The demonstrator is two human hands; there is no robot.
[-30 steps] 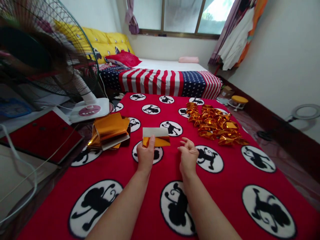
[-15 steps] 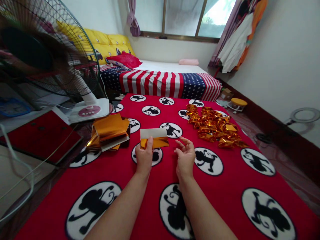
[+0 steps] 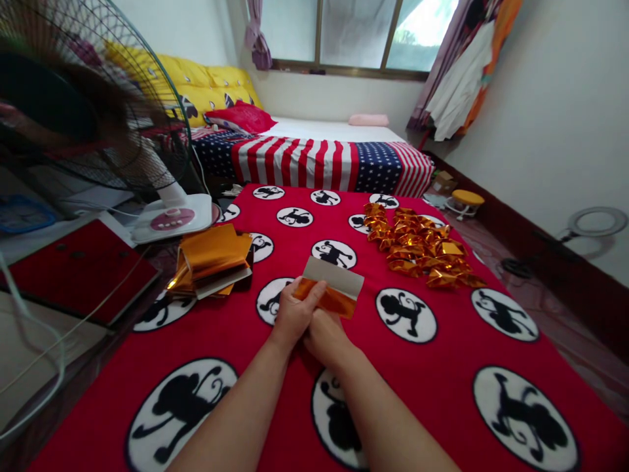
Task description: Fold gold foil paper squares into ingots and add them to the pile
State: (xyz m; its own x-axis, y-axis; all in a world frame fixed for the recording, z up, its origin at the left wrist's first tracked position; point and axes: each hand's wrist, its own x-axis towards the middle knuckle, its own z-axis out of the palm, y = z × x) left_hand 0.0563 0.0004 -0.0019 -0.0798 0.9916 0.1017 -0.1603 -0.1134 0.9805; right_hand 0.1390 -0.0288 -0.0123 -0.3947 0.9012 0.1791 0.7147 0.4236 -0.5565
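Note:
My left hand is closed on a folded sheet of gold foil paper, with the thumb pressed on its gold face. The sheet tilts to the right; its far strip shows a grey-white side, the near strip shiny gold. My right hand is tucked against the left hand, under the sheet's near edge. Its fingers are hidden by the paper and the left hand. To the left lies a stack of gold foil sheets. Rows of folded gold foil pieces sit at the right.
A red blanket with monkey prints covers the surface beneath my hands. At the left, a fan with spinning blades stands close to the stack. A bed with a striped and starred cover is at the back, and a yellow-topped stool at the right.
My right hand has moved left and in under the paper, against my left hand. The sheet has shifted right and nearer and turned clockwise, still in the left hand.

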